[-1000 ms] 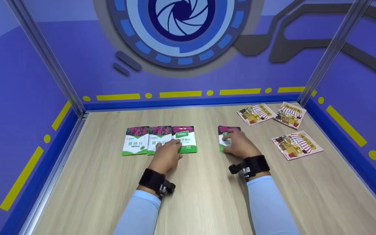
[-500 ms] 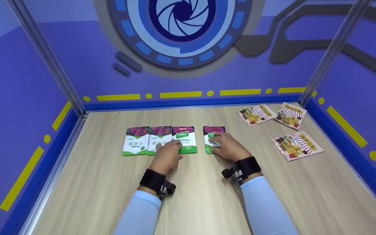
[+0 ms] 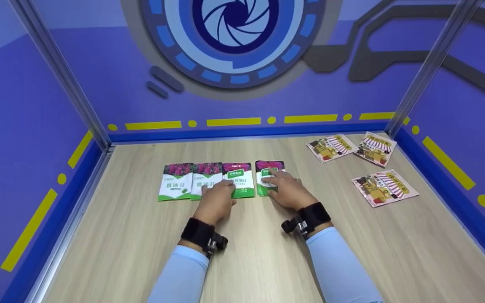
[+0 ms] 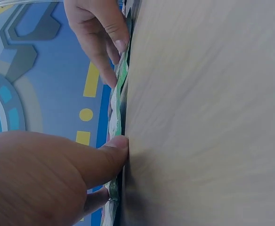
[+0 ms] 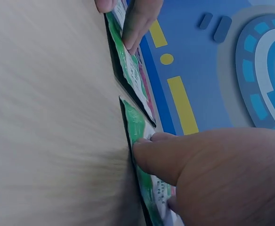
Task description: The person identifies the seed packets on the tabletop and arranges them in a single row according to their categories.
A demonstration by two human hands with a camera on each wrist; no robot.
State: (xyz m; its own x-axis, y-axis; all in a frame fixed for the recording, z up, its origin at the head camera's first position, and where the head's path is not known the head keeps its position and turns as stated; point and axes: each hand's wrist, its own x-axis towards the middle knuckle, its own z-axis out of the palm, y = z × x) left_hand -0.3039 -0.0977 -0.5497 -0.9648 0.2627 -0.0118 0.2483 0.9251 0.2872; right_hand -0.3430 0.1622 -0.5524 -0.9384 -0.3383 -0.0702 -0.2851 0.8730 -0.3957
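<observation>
Four-sided seed packets with pink flowers and green bottoms lie in a row in the head view. My left hand [image 3: 215,203] rests on the row, its fingertips touching the second packet [image 3: 205,179] and the third packet [image 3: 239,181]. The leftmost packet [image 3: 176,181] partly meets the second one. My right hand [image 3: 289,191] has its fingers and thumb spread on the rightmost packet [image 3: 263,168], partly covering it. A narrow gap separates this packet [image 5: 136,117] from the third packet [image 5: 130,66] in the right wrist view. The left thumb [image 4: 115,146] touches the packets' near edge.
Three pinkish cards with striped awnings lie at the right: one card [image 3: 331,147] and another card [image 3: 375,149] near the back corner, and a third card [image 3: 385,187] closer. Blue printed walls [image 3: 242,107] enclose the wooden table [image 3: 259,256] at the back and sides.
My right hand has slid the rightmost packet leftward, up close beside the third packet. The left hand has stayed in place on the row.
</observation>
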